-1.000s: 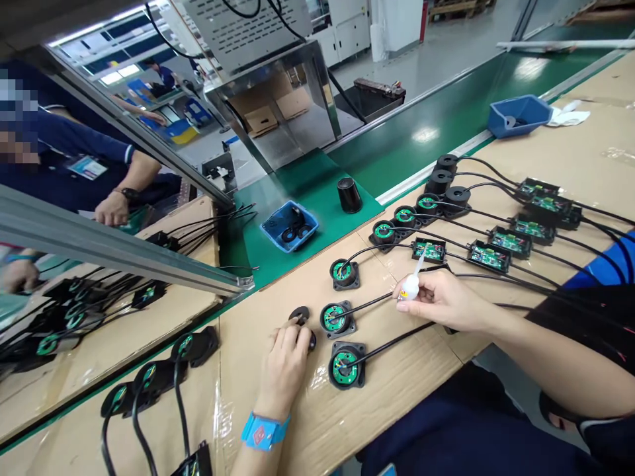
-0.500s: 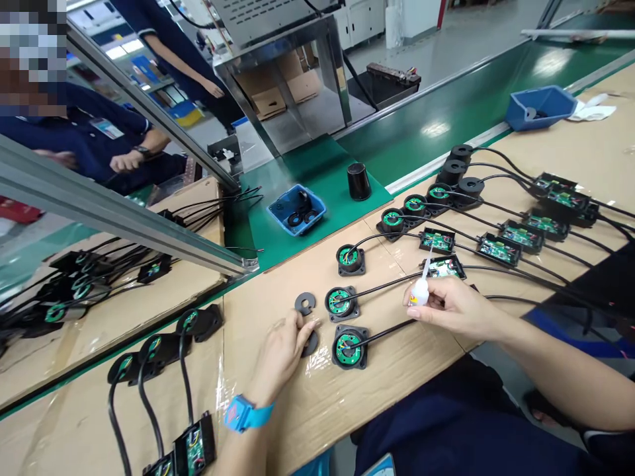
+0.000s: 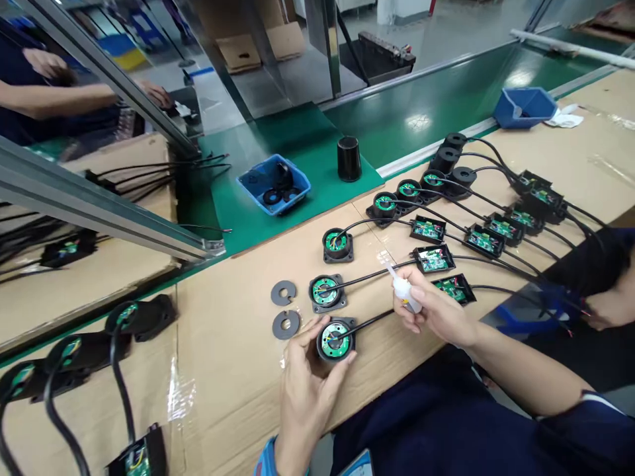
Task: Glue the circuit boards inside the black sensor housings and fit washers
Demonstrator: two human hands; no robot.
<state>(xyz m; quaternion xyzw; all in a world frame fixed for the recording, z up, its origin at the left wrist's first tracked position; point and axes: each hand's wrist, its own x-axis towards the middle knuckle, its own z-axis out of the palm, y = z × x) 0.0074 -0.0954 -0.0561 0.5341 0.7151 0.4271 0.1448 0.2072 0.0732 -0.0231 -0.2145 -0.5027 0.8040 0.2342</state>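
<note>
My left hand (image 3: 305,380) grips the nearest black round housing (image 3: 336,339) with a green circuit board inside, thumb and fingers around its rim. A black cable runs from it to the right. My right hand (image 3: 431,311) holds a small white glue bottle (image 3: 404,291), nozzle pointing up-left toward the second housing (image 3: 325,291). Two grey slotted washers (image 3: 284,309) lie flat on the cardboard just left of the housings. A third housing (image 3: 336,244) sits farther back.
Several more housings and open black boxes with green boards (image 3: 483,239) trail back right on cables. A blue bin of black rings (image 3: 274,184) and a black cylinder (image 3: 348,158) sit on the green mat. Another blue bin (image 3: 523,106) stands far right. Other people's hands (image 3: 47,63) work at the back left.
My left hand left the grey washers on the cardboard and moved right onto the nearest housing. My right hand tilted the glue bottle's nozzle toward the left. The camera dipped down and closer.
</note>
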